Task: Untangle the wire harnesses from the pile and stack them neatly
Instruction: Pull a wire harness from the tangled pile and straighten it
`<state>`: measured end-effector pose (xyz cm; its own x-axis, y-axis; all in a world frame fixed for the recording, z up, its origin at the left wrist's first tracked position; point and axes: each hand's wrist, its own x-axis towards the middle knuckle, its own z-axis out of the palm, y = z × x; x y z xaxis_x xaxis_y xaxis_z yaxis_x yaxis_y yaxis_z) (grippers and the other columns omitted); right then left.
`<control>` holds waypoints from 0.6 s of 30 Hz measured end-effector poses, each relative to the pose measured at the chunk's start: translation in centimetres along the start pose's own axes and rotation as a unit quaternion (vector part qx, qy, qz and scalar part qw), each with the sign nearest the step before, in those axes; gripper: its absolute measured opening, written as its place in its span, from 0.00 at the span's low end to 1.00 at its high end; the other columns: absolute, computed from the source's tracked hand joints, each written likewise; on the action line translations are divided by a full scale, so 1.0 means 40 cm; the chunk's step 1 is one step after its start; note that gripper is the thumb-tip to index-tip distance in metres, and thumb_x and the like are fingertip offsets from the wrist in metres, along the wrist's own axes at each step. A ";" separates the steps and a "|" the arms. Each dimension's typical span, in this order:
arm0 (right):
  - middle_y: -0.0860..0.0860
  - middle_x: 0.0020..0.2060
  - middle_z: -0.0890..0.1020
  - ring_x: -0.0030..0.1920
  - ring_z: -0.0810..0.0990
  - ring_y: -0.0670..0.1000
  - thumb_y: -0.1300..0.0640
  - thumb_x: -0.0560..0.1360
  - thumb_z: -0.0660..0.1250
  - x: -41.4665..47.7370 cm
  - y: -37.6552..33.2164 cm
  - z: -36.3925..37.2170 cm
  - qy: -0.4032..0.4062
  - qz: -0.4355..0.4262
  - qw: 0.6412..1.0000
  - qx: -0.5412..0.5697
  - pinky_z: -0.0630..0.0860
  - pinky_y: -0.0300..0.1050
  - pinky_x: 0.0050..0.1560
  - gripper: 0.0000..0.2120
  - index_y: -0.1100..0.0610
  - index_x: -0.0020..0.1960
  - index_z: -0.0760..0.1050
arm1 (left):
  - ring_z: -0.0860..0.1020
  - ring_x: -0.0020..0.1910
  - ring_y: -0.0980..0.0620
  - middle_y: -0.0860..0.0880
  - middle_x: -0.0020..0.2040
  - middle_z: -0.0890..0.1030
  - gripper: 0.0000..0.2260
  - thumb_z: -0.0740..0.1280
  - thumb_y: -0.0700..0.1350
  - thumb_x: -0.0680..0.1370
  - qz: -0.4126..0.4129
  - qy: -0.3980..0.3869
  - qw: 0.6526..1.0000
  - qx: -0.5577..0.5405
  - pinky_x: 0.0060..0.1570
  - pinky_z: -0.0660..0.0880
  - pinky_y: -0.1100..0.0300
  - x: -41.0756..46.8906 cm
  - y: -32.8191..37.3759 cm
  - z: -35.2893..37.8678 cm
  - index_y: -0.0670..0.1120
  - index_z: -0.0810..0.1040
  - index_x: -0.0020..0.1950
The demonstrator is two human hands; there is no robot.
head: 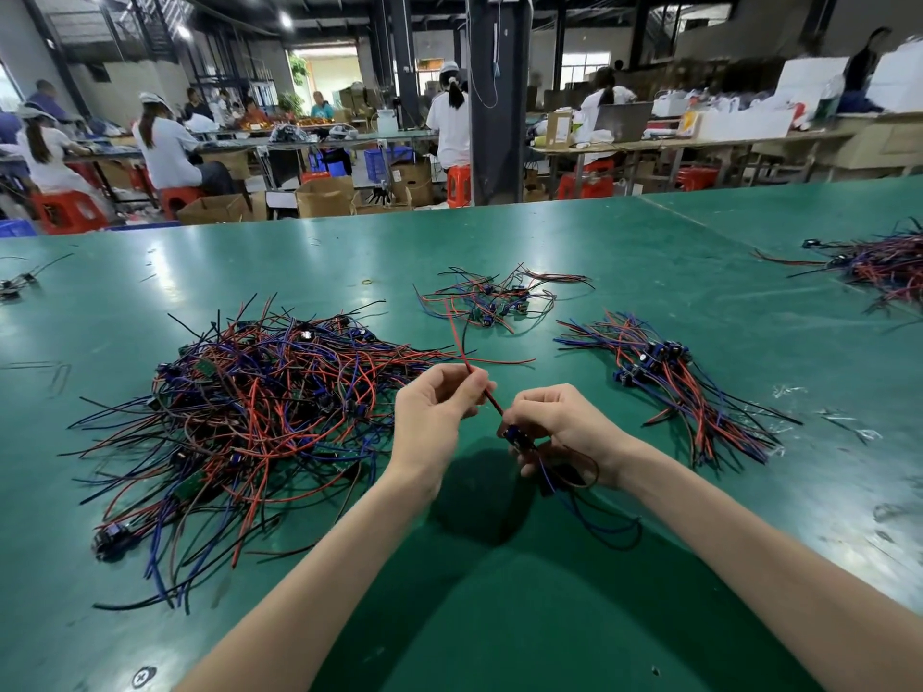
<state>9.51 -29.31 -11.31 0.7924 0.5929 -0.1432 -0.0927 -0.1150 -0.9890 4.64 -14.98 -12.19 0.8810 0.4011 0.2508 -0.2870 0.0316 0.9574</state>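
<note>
One harness (492,401), two hands (434,407) (four heaps (259,417)).

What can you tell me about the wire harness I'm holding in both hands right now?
The wire harness is a small blue and black component with thin red, black and blue wires, seemingly plastic-coated. The left hand pinches the red and black wires, which run on away over the green table; the right hand grips the component. Blue and dark wires loop down below that hand.
</note>
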 end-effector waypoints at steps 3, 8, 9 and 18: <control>0.55 0.24 0.76 0.24 0.73 0.52 0.66 0.74 0.64 -0.001 -0.003 -0.001 0.005 -0.004 1.000 -0.014 0.74 0.39 0.23 0.12 0.61 0.32 0.75 | 0.77 0.35 0.56 0.48 0.37 0.84 0.02 0.70 0.38 0.74 -0.053 0.021 0.997 -0.055 0.38 0.74 0.67 0.006 0.008 -0.005 0.43 0.80 0.42; 0.54 0.23 0.74 0.23 0.72 0.51 0.67 0.73 0.63 -0.001 -0.007 0.004 -0.002 -0.014 1.000 -0.019 0.70 0.38 0.22 0.12 0.61 0.31 0.74 | 0.74 0.32 0.55 0.49 0.35 0.83 0.04 0.72 0.36 0.71 -0.081 0.058 0.989 -0.105 0.37 0.73 0.67 0.008 0.020 -0.012 0.44 0.80 0.40; 0.54 0.23 0.74 0.22 0.72 0.51 0.67 0.73 0.63 -0.001 -0.008 0.004 -0.004 -0.017 1.000 -0.018 0.70 0.37 0.22 0.12 0.61 0.31 0.74 | 0.74 0.32 0.55 0.50 0.33 0.82 0.05 0.72 0.36 0.71 -0.086 0.063 0.988 -0.109 0.36 0.73 0.67 0.009 0.023 -0.015 0.44 0.80 0.39; 0.55 0.24 0.74 0.24 0.72 0.51 0.68 0.73 0.63 -0.008 -0.007 0.002 -0.027 -0.029 0.999 -0.014 0.70 0.38 0.22 0.13 0.61 0.31 0.74 | 0.75 0.26 0.60 0.50 0.31 0.82 0.04 0.69 0.38 0.74 -0.114 0.104 0.971 -0.184 0.29 0.72 0.70 0.027 0.047 -0.035 0.41 0.79 0.40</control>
<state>9.25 -29.40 -10.98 0.7625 0.6410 -0.0874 -0.0301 -0.0998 -0.9946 4.52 -13.21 -10.34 0.8537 0.5197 -0.0328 -0.2412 0.4505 0.8596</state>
